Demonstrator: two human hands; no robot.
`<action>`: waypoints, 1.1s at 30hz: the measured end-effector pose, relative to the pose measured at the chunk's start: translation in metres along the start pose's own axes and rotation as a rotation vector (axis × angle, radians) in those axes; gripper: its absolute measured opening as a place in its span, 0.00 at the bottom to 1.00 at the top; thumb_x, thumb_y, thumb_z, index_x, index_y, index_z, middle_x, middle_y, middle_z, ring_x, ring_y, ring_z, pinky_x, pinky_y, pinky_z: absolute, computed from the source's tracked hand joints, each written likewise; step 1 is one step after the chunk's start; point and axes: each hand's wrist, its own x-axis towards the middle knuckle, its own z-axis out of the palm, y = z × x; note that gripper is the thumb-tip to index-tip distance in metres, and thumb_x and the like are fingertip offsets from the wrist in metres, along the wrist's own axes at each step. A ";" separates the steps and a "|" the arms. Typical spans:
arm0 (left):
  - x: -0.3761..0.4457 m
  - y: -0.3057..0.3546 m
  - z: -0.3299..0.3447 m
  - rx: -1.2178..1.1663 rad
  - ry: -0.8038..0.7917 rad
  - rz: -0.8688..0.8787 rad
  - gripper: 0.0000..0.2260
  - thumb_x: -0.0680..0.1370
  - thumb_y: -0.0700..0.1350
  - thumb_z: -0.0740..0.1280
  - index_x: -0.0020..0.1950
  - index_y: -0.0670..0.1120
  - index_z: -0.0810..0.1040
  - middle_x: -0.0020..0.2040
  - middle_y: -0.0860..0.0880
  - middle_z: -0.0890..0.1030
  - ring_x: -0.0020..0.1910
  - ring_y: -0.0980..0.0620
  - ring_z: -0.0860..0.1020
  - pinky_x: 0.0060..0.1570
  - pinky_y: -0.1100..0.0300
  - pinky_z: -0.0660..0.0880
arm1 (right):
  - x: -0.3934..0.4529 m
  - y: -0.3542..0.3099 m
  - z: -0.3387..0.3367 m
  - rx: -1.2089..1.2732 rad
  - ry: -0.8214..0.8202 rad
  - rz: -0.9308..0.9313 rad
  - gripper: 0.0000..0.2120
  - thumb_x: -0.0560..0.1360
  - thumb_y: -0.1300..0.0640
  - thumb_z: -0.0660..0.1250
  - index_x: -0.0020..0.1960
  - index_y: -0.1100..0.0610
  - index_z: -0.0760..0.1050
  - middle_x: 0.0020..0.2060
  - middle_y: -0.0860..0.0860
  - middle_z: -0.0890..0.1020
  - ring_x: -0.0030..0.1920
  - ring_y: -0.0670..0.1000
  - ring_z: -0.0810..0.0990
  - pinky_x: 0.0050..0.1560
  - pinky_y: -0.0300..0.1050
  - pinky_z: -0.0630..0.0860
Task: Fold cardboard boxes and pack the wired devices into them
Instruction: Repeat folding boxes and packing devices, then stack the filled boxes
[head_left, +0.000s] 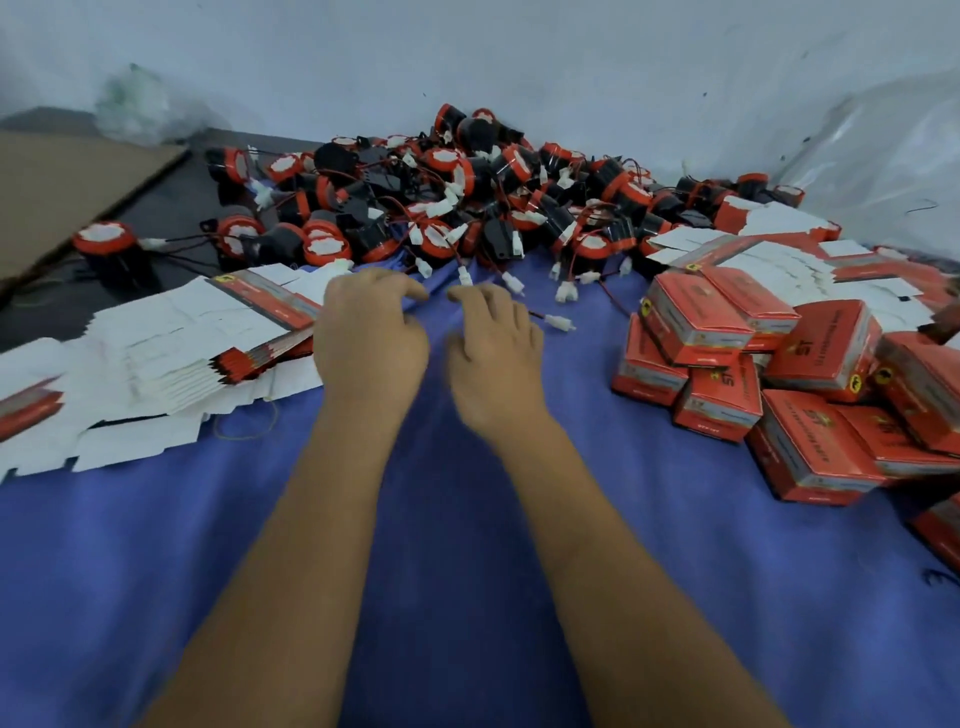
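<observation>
**Both grips empty, between boxes**

Holding nothing: left hand (370, 340) and right hand (496, 358) side by side over the blue cloth (467, 545), fingers loosely curled and slack, slightly blurred. No box, no device in either grip.

Judged to sit at the start of a fresh cycle, with no blank taken up and no device picked. Next move likely calls for taking one blank off the stack with the left hand, then popping it open into a sleeve and tucking the end flaps before reaching for a device.

Flat box blanks (171, 353) just beside the left hand, fanned out, nearest edge almost touching the knuckles. Heap of wired devices (441, 197) beyond both hands, against the wall, with loose white connectors (560, 323) trailing onto the cloth near the right fingertips. Finished red boxes (769, 374) piled well off to the right.
</observation>
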 end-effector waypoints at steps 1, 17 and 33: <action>0.007 -0.011 -0.006 0.129 -0.047 -0.036 0.20 0.74 0.34 0.63 0.63 0.47 0.80 0.67 0.41 0.76 0.71 0.39 0.67 0.66 0.48 0.66 | 0.001 0.003 0.005 0.014 -0.077 0.017 0.20 0.83 0.57 0.55 0.75 0.53 0.62 0.74 0.53 0.63 0.72 0.56 0.60 0.69 0.52 0.55; 0.012 -0.012 -0.024 0.303 -0.179 -0.019 0.18 0.81 0.42 0.59 0.61 0.61 0.81 0.52 0.49 0.81 0.58 0.41 0.75 0.60 0.45 0.67 | -0.007 0.020 0.006 0.313 0.206 0.067 0.31 0.78 0.56 0.67 0.77 0.52 0.59 0.75 0.54 0.62 0.74 0.53 0.60 0.72 0.49 0.59; -0.001 0.034 0.038 -1.303 -0.133 -0.535 0.29 0.79 0.52 0.67 0.78 0.50 0.62 0.77 0.50 0.66 0.76 0.50 0.63 0.71 0.53 0.64 | -0.006 0.043 -0.020 0.756 0.495 0.320 0.10 0.80 0.69 0.57 0.50 0.58 0.74 0.43 0.45 0.78 0.46 0.39 0.75 0.49 0.34 0.72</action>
